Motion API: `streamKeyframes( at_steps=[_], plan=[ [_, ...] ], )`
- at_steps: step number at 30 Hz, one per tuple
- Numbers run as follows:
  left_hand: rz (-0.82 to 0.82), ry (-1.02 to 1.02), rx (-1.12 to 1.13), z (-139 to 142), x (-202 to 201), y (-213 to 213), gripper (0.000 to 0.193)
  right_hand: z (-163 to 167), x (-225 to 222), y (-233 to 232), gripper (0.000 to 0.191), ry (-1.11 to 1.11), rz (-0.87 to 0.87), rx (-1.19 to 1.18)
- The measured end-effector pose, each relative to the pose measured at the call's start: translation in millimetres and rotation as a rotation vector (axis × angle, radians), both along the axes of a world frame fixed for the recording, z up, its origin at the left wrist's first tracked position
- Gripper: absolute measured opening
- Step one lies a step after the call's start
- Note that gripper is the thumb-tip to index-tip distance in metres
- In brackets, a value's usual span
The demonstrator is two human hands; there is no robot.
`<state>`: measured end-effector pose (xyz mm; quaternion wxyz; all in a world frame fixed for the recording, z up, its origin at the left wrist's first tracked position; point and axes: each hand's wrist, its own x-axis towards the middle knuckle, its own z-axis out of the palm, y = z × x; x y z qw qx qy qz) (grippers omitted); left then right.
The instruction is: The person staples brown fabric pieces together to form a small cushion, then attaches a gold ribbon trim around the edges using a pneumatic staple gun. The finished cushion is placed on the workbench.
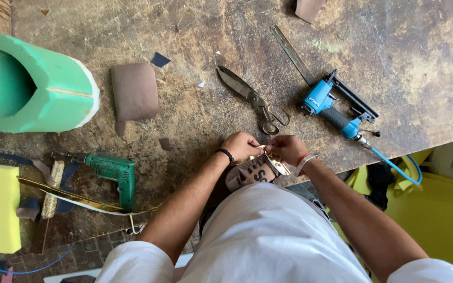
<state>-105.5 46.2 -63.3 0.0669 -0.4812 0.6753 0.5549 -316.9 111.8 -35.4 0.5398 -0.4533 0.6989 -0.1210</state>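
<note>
Head view: at the workbench's (195, 31) near edge, the left hand (240, 145) and right hand (286, 148) pinch a gold strip (79, 198) against a brown pouch (251, 172), fingers closed tight on both. Scissors (252, 98) lie just beyond the hands, a blue staple gun (336, 107) toward the right edge, a green drill (112, 172) left.

A person in a white short-sleeved shirt. A black band circles the left wrist behind the left hand (240, 145). A red thread and a silver bangle sit behind the right hand (287, 148).
</note>
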Motion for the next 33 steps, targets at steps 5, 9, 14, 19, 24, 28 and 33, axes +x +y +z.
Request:
streamKeyframes(
  at_steps=[5,9,14,19,24,28,33],
  plan=[
    [0.033,-0.034,0.004,-1,-2,0,0.035,43,-59,-2,0.021,0.628,-0.015,-0.551],
    [0.021,-0.016,0.026,-1,0,-3,0.035,46,-91,-42,0.099,0.811,0.039,-0.196],
    [0.041,-0.027,0.008,3,1,5,0.033,80,-91,-51,0.09,0.678,0.151,-0.001],
    [0.033,0.036,-0.122,18,-4,8,0.032,146,-60,3,0.029,0.484,0.127,0.206],
    [0.015,0.012,-0.168,35,-8,16,0.03,148,-18,31,0.018,-0.002,-0.2,0.329],
    [0.035,0.008,-0.234,42,-9,19,0.027,136,-9,36,0.024,-0.052,-0.257,0.311],
    [0.032,0.015,-0.236,42,-11,20,0.028,136,-7,39,0.024,-0.093,-0.265,0.277]
  ],
)
